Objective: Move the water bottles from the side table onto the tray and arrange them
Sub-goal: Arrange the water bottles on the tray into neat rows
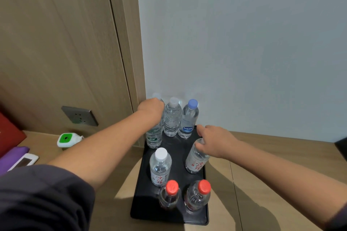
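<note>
While the left hand (151, 108) curls round the neck of the green-labelled bottle (154, 138) at the back left corner of the black tray (142, 210), that bottle stands just beside the ribbed clear bottle (171, 120), so a careless shove could well topple it and the blue-capped bottle (188, 118) like skittles. Right of centre, the right hand (216, 141) holds the top of the red-lettered bottle (195, 163), which leans over the tray's smooth, low-rimmed surface; its base might skid or knock a neighbour. All seven are thin, glossy plastic cylinders, already on the tray.
</note>
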A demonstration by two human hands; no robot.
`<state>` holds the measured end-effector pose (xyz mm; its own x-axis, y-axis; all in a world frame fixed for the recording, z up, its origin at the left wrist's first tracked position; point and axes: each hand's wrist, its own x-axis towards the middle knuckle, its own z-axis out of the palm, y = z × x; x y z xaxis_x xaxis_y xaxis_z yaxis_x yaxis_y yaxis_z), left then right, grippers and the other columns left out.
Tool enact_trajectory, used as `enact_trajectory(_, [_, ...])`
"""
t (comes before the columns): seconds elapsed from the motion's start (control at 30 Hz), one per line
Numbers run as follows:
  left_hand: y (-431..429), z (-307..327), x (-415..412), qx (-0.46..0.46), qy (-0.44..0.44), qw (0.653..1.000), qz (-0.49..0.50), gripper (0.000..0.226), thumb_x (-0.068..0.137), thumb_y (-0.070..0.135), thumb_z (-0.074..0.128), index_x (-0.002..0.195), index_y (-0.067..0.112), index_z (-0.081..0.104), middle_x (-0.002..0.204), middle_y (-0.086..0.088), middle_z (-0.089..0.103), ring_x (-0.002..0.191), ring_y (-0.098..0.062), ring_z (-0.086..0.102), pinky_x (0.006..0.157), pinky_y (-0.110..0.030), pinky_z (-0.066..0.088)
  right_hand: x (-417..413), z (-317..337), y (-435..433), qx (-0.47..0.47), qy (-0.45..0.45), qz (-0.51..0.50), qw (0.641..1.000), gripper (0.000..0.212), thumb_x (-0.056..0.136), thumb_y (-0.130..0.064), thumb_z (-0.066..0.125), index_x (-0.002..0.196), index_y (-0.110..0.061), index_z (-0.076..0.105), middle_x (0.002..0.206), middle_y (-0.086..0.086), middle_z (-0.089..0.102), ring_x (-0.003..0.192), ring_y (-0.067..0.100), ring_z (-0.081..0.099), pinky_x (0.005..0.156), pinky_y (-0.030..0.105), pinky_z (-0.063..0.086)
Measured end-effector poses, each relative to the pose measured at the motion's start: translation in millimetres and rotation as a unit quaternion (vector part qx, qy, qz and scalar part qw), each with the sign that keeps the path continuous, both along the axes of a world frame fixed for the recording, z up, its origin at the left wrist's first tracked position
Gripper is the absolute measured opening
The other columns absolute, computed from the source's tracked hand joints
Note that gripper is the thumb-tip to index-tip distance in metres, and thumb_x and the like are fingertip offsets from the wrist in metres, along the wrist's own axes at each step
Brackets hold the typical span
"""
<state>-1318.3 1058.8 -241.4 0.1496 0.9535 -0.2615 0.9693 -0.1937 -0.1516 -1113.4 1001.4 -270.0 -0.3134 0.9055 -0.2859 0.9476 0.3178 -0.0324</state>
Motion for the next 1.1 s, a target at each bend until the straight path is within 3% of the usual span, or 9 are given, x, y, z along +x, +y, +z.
enact_trajectory(0.17, [-1, -1, -1, 0.0, 0.008, 1.0, 0.018, 0.03, 0.087, -0.006, 0.054, 0.116, 0.001, 0.059, 0.116, -0.012, 0.061, 0.105, -0.029, 0.062, 0.071, -0.031, 0.045, -1, 3, -2, 0.008, -0.055, -0.003, 0.998, 0.037, 0.093, -0.043, 0.044, 0.115, -0.015, 0.053, 0.106, 0.011, 0.065, 0.098, 0.033, 0.061, 0.067, 0.032, 0.038])
enact_trajectory(0.3, [1, -1, 4, 0.009, -0.009, 0.999, 0.042, 0.03, 0.089, 0.0, 0.055, 0.119, 0.003, 0.06, 0.118, -0.009, 0.061, 0.108, -0.027, 0.061, 0.072, -0.03, 0.046, 0, 2, -4, 0.014, -0.03, -0.025, 0.999, 0.038, 0.092, -0.046, 0.045, 0.117, -0.02, 0.058, 0.107, 0.01, 0.066, 0.099, 0.03, 0.062, 0.07, 0.032, 0.041])
enact_trajectory(0.47, [-3, 0, 2, 0.014, 0.005, 0.999, 0.031, 0.029, 0.088, -0.006, 0.054, 0.115, 0.001, 0.061, 0.115, -0.012, 0.062, 0.106, -0.029, 0.062, 0.076, -0.033, 0.048, 2, -2, -6, 0.015, -0.01, -0.043, 0.999, 0.038, 0.093, -0.046, 0.044, 0.118, -0.02, 0.056, 0.104, 0.009, 0.067, 0.097, 0.03, 0.063, 0.069, 0.032, 0.043])
enact_trajectory(0.63, [-9, -3, 0, 0.045, -0.005, 0.998, 0.033, 0.041, 0.088, 0.004, 0.062, 0.127, 0.006, 0.05, 0.125, -0.014, 0.051, 0.111, -0.031, 0.059, 0.078, -0.034, 0.047, -4, -3, -6, 0.025, -0.003, -0.031, 0.999, 0.037, 0.095, -0.045, 0.044, 0.119, -0.018, 0.054, 0.108, 0.011, 0.067, 0.1, 0.031, 0.062, 0.069, 0.032, 0.04])
enact_trajectory(0.73, [-17, -2, -4, 0.076, -0.081, 0.994, -0.022, 0.037, 0.089, 0.022, 0.064, 0.121, 0.01, 0.049, 0.118, -0.01, 0.049, 0.105, -0.031, 0.058, 0.071, -0.035, 0.041, -3, -3, -5, 0.03, 0.002, -0.034, 0.999, 0.037, 0.096, -0.045, 0.043, 0.119, -0.018, 0.054, 0.107, 0.01, 0.066, 0.099, 0.03, 0.062, 0.068, 0.032, 0.039])
enact_trajectory(0.87, [-45, 0, -18, -0.064, -0.226, 0.964, -0.125, 0.029, 0.088, 0.04, 0.061, 0.109, 0.019, 0.055, 0.104, 0.002, 0.056, 0.094, -0.018, 0.057, 0.076, -0.031, 0.046, -2, -5, -7, 0.032, 0.009, -0.031, 0.999, 0.036, 0.096, -0.045, 0.043, 0.118, -0.019, 0.054, 0.106, 0.01, 0.067, 0.097, 0.03, 0.062, 0.068, 0.032, 0.041])
enact_trajectory(0.97, [-67, -5, -27, -0.125, -0.206, 0.953, -0.184, 0.034, 0.088, 0.049, 0.058, 0.111, 0.024, 0.056, 0.107, 0.005, 0.055, 0.088, -0.01, 0.052, 0.076, -0.026, 0.043, -3, -6, -7, 0.029, 0.016, -0.032, 0.999, 0.036, 0.096, -0.045, 0.043, 0.117, -0.018, 0.054, 0.105, 0.01, 0.067, 0.097, 0.03, 0.062, 0.068, 0.032, 0.04])
enact_trajectory(1.1, [-83, -12, -28, -0.099, -0.127, 0.96, -0.229, 0.041, 0.084, 0.055, 0.059, 0.111, 0.024, 0.053, 0.107, 0.006, 0.053, 0.096, -0.016, 0.054, 0.077, -0.032, 0.046, -1, -5, -9, 0.032, 0.02, -0.035, 0.999, 0.035, 0.096, -0.044, 0.043, 0.117, -0.017, 0.053, 0.105, 0.01, 0.066, 0.097, 0.03, 0.062, 0.068, 0.032, 0.039])
